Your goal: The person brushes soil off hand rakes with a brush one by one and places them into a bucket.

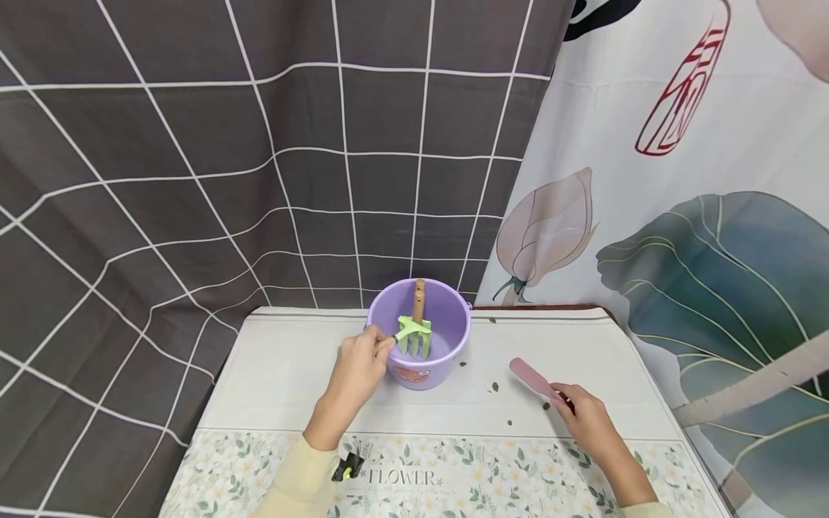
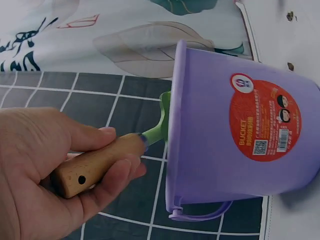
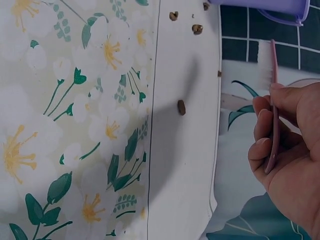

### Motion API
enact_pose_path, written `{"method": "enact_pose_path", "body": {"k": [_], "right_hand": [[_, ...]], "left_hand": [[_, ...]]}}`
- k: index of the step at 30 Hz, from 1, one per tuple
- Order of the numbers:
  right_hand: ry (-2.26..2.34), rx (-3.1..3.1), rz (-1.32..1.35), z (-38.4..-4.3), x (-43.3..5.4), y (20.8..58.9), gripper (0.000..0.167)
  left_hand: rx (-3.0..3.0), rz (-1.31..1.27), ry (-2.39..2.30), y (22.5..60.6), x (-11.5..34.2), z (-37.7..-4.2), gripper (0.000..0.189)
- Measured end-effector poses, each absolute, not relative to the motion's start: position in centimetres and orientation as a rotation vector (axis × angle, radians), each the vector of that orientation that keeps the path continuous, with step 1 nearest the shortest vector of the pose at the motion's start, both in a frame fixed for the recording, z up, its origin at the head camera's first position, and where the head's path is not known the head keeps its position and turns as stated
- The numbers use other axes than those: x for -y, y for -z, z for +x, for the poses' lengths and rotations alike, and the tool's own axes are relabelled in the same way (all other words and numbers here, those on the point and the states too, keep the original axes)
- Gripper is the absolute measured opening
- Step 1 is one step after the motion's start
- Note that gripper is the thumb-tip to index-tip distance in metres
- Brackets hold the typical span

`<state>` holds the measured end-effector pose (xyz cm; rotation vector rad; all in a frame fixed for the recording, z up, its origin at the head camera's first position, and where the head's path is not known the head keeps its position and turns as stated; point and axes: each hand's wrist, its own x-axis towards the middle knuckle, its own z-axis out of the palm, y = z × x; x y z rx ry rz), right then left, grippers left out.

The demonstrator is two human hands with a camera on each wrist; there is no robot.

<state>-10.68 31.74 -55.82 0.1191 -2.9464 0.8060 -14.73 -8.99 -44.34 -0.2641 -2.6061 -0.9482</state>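
My left hand (image 1: 363, 363) grips the wooden handle (image 2: 100, 162) of a small green hand rake (image 1: 411, 329). The rake's head is over the mouth of a purple bucket (image 1: 421, 375), its tines pointing down inside. In the left wrist view the bucket wall hides most of that head. Another wooden handle (image 1: 419, 298) leans against the bucket's far inner side, its lower end behind the rake. Over the right of the table, my right hand (image 1: 586, 421) holds a pink brush (image 1: 534, 378) by its handle, with white bristles (image 3: 264, 65) showing in the right wrist view.
Several small brown bits (image 1: 495, 386) lie scattered on the white table top (image 1: 298, 360) between the bucket and the brush. A flower-printed strip (image 1: 518, 478) runs along the near side. Dark grid cloth (image 1: 311, 180) and a printed white curtain (image 1: 570, 122) hang behind.
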Motion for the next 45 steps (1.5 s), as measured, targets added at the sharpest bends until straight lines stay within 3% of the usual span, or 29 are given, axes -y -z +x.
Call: {"method": "enact_pose_path", "body": {"k": [16, 27, 39, 45], "right_hand": [[-0.792, 2.942, 0.132, -10.6, -31.6, 55.8, 0.032], [-0.769, 2.945, 0.119, -10.7, -31.5, 56.1, 0.033], [-0.782, 2.980, 0.108, -10.7, -31.6, 56.0, 0.035], [-0.773, 2.996, 0.093, -10.7, -31.7, 55.9, 0.035]], "left_hand": [[2.662, -0.241, 0.829, 44.0, 8.6, -16.6, 0.010], [2.758, -0.257, 0.857, 44.0, 8.3, -19.3, 0.025], [2.857, -0.306, 0.814, 44.2, 7.7, -21.8, 0.022], [2.966, -0.278, 0.862, 44.0, 7.4, -22.5, 0.034]]}}
